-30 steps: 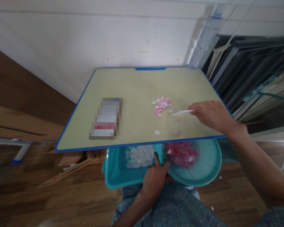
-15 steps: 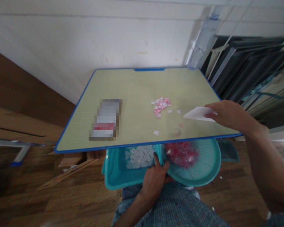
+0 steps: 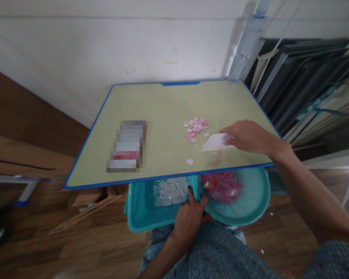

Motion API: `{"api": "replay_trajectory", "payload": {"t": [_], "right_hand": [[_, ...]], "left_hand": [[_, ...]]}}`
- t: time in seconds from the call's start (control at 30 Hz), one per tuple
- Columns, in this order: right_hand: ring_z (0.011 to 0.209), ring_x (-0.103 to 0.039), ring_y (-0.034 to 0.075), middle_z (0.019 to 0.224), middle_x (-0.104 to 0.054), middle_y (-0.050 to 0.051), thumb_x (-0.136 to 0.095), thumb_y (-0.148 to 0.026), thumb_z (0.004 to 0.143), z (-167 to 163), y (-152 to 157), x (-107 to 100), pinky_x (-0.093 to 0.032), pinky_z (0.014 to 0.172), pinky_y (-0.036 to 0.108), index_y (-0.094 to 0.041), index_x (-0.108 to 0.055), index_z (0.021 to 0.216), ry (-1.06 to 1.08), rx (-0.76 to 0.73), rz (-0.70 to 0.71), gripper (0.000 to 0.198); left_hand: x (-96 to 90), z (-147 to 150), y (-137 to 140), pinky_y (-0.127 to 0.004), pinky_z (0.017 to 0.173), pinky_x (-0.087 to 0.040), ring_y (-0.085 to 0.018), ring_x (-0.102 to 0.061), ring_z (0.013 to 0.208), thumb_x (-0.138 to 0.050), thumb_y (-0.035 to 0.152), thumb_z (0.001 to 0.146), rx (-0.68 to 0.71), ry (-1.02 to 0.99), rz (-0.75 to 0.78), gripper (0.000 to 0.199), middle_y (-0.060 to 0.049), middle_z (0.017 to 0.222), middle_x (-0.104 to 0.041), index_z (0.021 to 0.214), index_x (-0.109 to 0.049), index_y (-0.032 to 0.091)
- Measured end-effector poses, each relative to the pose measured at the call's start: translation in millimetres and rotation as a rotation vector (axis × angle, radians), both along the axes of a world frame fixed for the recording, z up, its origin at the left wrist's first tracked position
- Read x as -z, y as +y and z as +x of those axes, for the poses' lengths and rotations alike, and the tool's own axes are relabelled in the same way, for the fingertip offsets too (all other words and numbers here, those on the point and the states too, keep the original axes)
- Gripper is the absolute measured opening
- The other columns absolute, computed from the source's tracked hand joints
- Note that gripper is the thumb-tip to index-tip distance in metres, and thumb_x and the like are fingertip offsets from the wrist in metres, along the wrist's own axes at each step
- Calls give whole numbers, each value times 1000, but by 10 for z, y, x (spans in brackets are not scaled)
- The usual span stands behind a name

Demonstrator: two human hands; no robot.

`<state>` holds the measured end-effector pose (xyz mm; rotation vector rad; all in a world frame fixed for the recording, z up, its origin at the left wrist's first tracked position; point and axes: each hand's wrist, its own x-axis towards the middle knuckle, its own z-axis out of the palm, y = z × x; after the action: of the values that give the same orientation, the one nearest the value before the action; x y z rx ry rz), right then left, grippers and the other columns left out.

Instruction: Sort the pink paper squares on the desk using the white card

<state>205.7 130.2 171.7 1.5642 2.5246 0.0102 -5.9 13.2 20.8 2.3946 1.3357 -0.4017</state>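
My right hand [image 3: 247,135] is closed on a flat white scraper [image 3: 216,142], its straight edge low over the yellow tabletop [image 3: 157,104]. Just left of the scraper lies a small pile of pink and white square pieces [image 3: 196,128], with a loose white square [image 3: 190,161] nearer the front edge. Below the table, my left hand [image 3: 189,219] grips the rims where a teal rectangular basin [image 3: 139,221] meets a round teal tray [image 3: 254,211]. White squares [image 3: 171,192] lie in the basin. A clear bag of red pieces [image 3: 223,186] rests on the tray, partly hidden by the tabletop.
A blurred-out phone-shaped object [image 3: 127,146] lies on the table's left side. At the back right, a clear plastic bottle-like container [image 3: 247,46] stands by the wall, beside stacked dark panels [image 3: 305,73]. Cardboard [image 3: 87,213] and white scraps [image 3: 262,252] lie on the wooden floor.
My right hand has moved left with the scraper, closer to the pink and white pile. My left hand has kept its hold on the rims. The view has shifted slightly.
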Motion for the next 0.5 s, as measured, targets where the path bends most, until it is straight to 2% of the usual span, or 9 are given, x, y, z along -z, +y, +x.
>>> {"api": "replay_trajectory", "payload": {"t": [0.1,0.23,0.5], "right_hand": [[72,-58,17,77,-64,5,-43,-21,79,-27,-2,6,-33,59,26,-20,-60,89,25,-66,-15,20],[73,-57,16,75,-63,4,-41,-20,81,-12,-92,14,-31,59,25,-20,-60,85,72,-100,-27,20],[67,-55,14,68,-61,1,-41,-19,80,11,-303,-11,-26,56,25,-21,-56,75,110,-117,-92,16]], "left_hand": [[-8,3,-3,-35,60,-48,-24,-61,74,-45,54,68,-10,1,-15,53,-26,130,-26,115,-39,31],[-15,7,2,-35,60,-48,-22,-61,73,-45,54,68,-10,3,-25,54,-25,130,-26,116,-38,30],[-20,7,4,-35,61,-48,-21,-61,73,-44,54,69,1,3,-30,53,-23,130,-27,116,-37,30]]}}
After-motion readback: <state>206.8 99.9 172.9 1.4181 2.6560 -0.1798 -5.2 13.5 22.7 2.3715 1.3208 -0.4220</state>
